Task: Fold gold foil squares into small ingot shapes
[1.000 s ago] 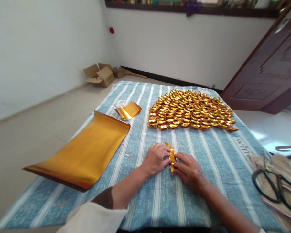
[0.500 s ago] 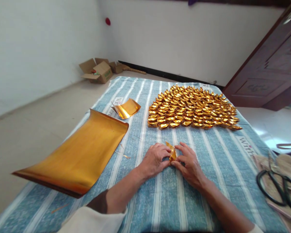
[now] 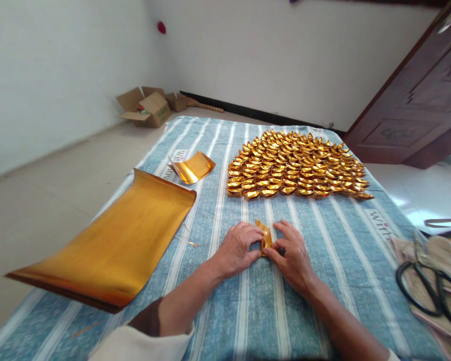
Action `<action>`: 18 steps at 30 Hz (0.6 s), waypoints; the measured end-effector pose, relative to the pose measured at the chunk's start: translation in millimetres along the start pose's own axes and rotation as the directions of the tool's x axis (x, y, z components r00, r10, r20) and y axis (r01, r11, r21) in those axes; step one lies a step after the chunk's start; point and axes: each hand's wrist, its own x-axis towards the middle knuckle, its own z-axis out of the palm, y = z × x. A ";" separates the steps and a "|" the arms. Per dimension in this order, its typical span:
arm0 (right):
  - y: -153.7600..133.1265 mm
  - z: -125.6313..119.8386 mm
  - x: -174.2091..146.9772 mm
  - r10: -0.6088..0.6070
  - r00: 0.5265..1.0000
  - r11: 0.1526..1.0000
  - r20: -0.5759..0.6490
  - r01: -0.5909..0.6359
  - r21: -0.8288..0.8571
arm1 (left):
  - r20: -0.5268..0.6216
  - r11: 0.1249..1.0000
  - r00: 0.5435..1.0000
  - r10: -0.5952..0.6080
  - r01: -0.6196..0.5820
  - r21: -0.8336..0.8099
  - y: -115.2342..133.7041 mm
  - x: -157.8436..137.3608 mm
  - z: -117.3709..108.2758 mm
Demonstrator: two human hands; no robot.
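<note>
Between my hands, near the middle of the bed-like surface, is a small piece of folded gold foil paper [image 3: 264, 233]. My left hand [image 3: 239, 247] pinches its left side between thumb and fingers. On the other side, my right hand [image 3: 291, 252] presses its thumb and index finger at the lower right edge, the other fingers raised. Beyond them many folded gold paper ingots [image 3: 296, 165] lie in overlapping rows. To the left rests a large curled stack of gold foil sheets [image 3: 113, 240], with a smaller stack of gold sheets [image 3: 194, 168] farther back.
Black-handled scissors [image 3: 424, 288] lie on folded cloth [image 3: 445, 255] at the right edge. A striped blue cloth [image 3: 218, 326] covers the surface. An open cardboard box [image 3: 146, 108] stands on the floor at the back left; a wooden door [image 3: 409, 100] is at the right.
My right index finger has come down closer to its thumb at the lower edge of the folded foil. The view has shifted slightly; the rest looks the same.
</note>
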 end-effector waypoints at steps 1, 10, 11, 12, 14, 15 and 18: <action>-0.3 0.1 0.2 0.005 1.000 1.000 -0.003 -0.005 -0.001 | 0.000 1.000 1.000 0.004 -0.004 -0.001 -0.6 0.0 0.4; 1.0 3.7 0.0 -0.012 1.000 1.000 -0.028 0.012 -0.018 | -0.018 1.000 1.000 -0.017 0.017 0.014 -0.8 2.1 2.0; 1.4 4.2 -0.1 -0.014 0.999 1.000 -0.029 0.014 -0.019 | -0.017 1.000 1.000 -0.017 0.017 0.016 -0.7 2.5 2.1; 1.9 4.8 -0.2 -0.018 0.999 1.000 -0.031 0.017 -0.019 | -0.019 1.000 1.000 -0.015 0.015 0.017 -0.6 2.9 2.5; 2.9 5.6 -0.3 -0.026 0.999 0.999 -0.035 0.025 -0.022 | -0.035 1.000 0.999 -0.015 0.015 0.017 -0.7 3.6 3.8; 3.3 6.0 -0.3 -0.029 0.999 0.999 -0.037 0.028 -0.024 | -0.045 1.000 0.999 -0.016 0.017 0.016 -0.8 4.0 4.9; 4.5 6.9 -0.3 -0.029 0.999 0.999 -0.040 0.027 -0.036 | -0.086 0.999 0.996 -0.026 0.028 0.021 -0.9 5.2 8.7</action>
